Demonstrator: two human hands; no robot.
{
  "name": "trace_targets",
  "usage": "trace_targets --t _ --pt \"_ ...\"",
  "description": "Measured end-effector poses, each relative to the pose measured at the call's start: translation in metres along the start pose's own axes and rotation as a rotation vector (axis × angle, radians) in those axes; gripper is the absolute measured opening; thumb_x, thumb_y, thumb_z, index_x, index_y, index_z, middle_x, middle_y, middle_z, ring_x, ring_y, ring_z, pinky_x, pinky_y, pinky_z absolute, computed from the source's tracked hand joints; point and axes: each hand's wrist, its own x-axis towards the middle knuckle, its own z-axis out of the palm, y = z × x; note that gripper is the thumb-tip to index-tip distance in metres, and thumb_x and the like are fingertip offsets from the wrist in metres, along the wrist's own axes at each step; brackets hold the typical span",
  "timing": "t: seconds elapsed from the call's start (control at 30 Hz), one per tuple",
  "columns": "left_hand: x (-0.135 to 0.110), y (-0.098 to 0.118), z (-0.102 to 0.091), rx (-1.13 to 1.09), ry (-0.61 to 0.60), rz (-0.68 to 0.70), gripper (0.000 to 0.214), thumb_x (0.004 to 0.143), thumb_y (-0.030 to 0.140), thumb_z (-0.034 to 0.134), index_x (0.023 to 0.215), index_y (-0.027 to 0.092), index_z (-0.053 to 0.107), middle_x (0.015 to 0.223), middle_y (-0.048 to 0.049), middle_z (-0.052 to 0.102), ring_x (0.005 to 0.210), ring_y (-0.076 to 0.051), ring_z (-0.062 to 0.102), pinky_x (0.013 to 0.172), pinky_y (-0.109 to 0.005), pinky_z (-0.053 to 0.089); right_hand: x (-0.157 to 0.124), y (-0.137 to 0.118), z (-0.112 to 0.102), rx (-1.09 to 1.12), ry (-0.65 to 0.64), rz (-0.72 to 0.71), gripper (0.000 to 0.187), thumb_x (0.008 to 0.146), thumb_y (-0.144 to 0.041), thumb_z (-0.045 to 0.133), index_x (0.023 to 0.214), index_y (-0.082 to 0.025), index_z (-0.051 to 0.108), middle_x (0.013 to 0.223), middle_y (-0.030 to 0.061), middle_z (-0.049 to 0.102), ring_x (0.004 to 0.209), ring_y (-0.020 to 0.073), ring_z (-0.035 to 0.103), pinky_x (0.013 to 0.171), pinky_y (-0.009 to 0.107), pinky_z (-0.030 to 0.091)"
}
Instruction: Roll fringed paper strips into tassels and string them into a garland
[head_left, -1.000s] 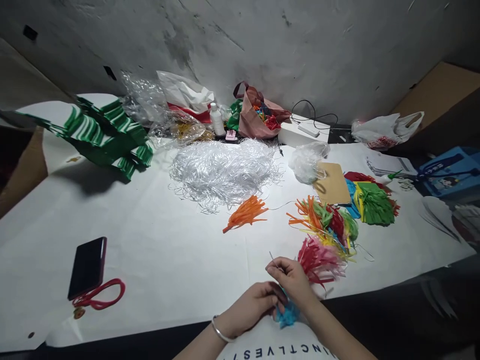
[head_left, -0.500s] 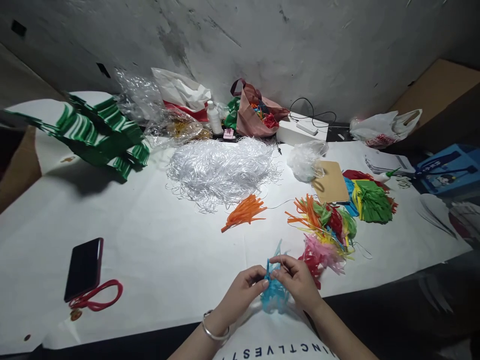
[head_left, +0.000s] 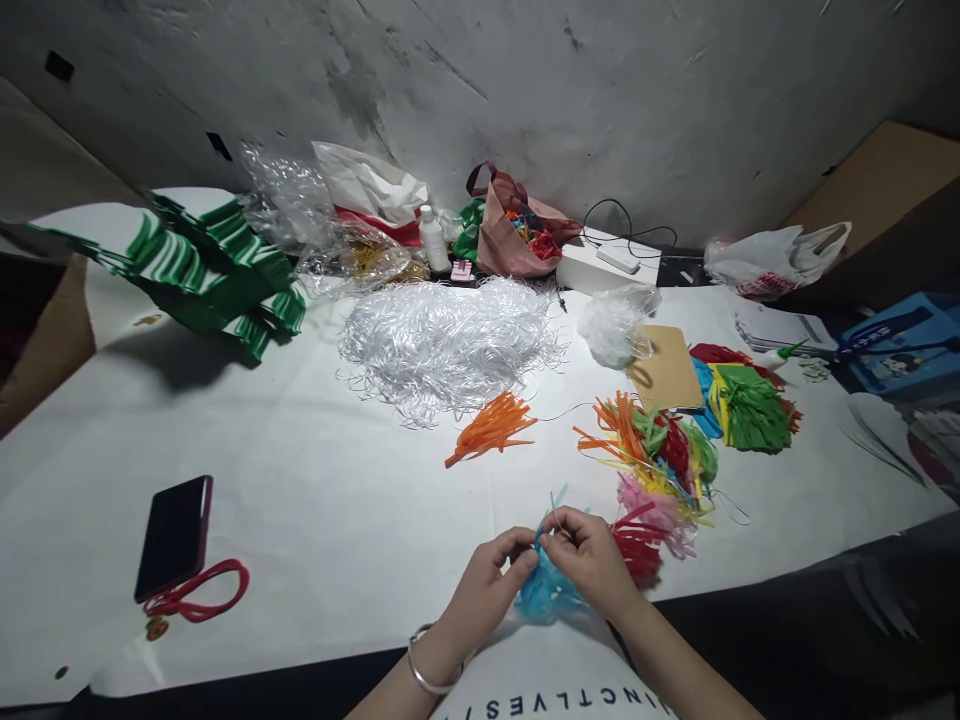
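Observation:
A blue paper tassel (head_left: 541, 597) is held close to my body at the table's front edge. My left hand (head_left: 491, 580) pinches its twisted top between thumb and fingers. Beside it, my right hand (head_left: 592, 562) is closed at the same top, with a thin string sticking up from its fingertips. Just right of that hand lie a red tassel (head_left: 637, 545) and a pink tassel (head_left: 660, 510), part of a multicoloured bunch. An orange tassel (head_left: 491, 430) rests further forward, and a thin string runs from it to the bunch.
A heap of white shredded strands (head_left: 450, 345) fills the middle back. At the left are a phone (head_left: 174, 537) with a red strap and a green-and-white folded paper piece (head_left: 217, 280). A brown card (head_left: 666, 368) and green tassels (head_left: 754, 408) lie right; bags line the wall.
My right fingers have shifted slightly at the tassel's top, and the string end now stands above them. The blue strips have moved a little. The view has shifted slightly.

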Motion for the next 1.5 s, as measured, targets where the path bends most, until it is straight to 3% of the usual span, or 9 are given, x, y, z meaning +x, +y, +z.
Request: trace_targets --t 0.33,0.53,0.73,0.9,1.0,1.13,1.27,1.5 --pt "0.0 0.0 0.002 0.128 0.128 0.047 0.025 0.09 0.041 0.057 0.086 0.019 0.069 0.082 -0.0037 0.068 0.076 -0.018 0.058 0.069 -0.027 0.044 -0.003 -0.002 0.001 -0.123 0.045 -0.051 0.011 0.078 -0.026 0.062 0.081 -0.016 0.066 0.053 -0.0091 0.031 0.05 0.0088 0.029 0.049 0.022 0.024" --pt "-0.001 -0.004 0.003 0.09 0.198 0.037 0.025 0.088 0.042 0.06 0.086 0.019 0.071 0.081 -0.0042 0.067 0.076 -0.019 0.058 0.07 -0.029 0.045 -0.005 -0.002 0.006 -0.039 0.12 0.021 0.019 0.078 -0.034 0.065 0.075 -0.015 0.067 0.059 -0.0029 0.051 0.053 0.0102 0.04 0.05 0.023 0.031" --pt "0.001 -0.008 0.004 -0.126 0.167 -0.078 0.027 0.082 0.044 0.068 0.085 0.018 0.073 0.081 -0.0041 0.069 0.078 -0.019 0.056 0.072 -0.028 0.044 -0.005 -0.003 0.007 0.002 0.119 -0.004 0.016 0.076 -0.032 0.068 0.072 -0.016 0.066 0.052 -0.005 0.049 0.048 0.0091 0.037 0.047 0.022 0.029" --pt "0.002 -0.007 0.007 -0.488 0.081 -0.19 0.026 0.08 0.042 0.072 0.075 0.016 0.07 0.07 -0.0005 0.064 0.07 -0.015 0.054 0.069 -0.025 0.042 -0.007 0.003 0.009 0.145 0.08 -0.014 0.016 0.074 -0.031 0.07 0.068 -0.017 0.063 0.056 -0.0012 0.06 0.05 0.0121 0.052 0.051 0.023 0.04" --pt "0.002 -0.006 0.008 -0.621 0.007 -0.242 0.027 0.079 0.04 0.074 0.071 0.015 0.068 0.066 0.0002 0.062 0.065 -0.013 0.051 0.066 -0.024 0.041 -0.007 0.009 0.011 0.274 0.023 0.022 0.02 0.071 -0.034 0.073 0.068 -0.017 0.062 0.054 -0.0024 0.057 0.05 0.0127 0.053 0.052 0.023 0.042" --pt "0.002 -0.007 0.006 -0.517 0.069 -0.214 0.025 0.076 0.039 0.076 0.074 0.015 0.071 0.067 0.0001 0.063 0.067 -0.012 0.051 0.065 -0.023 0.039 -0.007 0.011 0.011 0.233 0.079 0.03 0.018 0.071 -0.032 0.073 0.073 -0.017 0.062 0.05 -0.0085 0.042 0.047 0.0083 0.039 0.048 0.021 0.035" --pt "0.003 -0.01 0.005 -0.447 0.177 -0.168 0.021 0.074 0.036 0.079 0.078 0.016 0.073 0.075 -0.0008 0.066 0.075 -0.015 0.054 0.071 -0.024 0.042 -0.007 0.005 0.01 0.112 0.129 0.001 0.017 0.074 -0.03 0.071 0.067 -0.016 0.062 0.057 -0.0044 0.051 0.053 0.0092 0.041 0.051 0.021 0.033" --pt "0.0 -0.002 0.012 -0.752 0.196 -0.324 0.026 0.067 0.038 0.083 0.076 0.017 0.07 0.067 0.0014 0.062 0.063 -0.012 0.052 0.063 -0.023 0.042 -0.007 0.008 0.011 0.092 0.069 0.006 0.017 0.072 -0.029 0.072 0.066 -0.016 0.065 0.054 -0.005 0.047 0.051 0.0089 0.037 0.049 0.022 0.028"
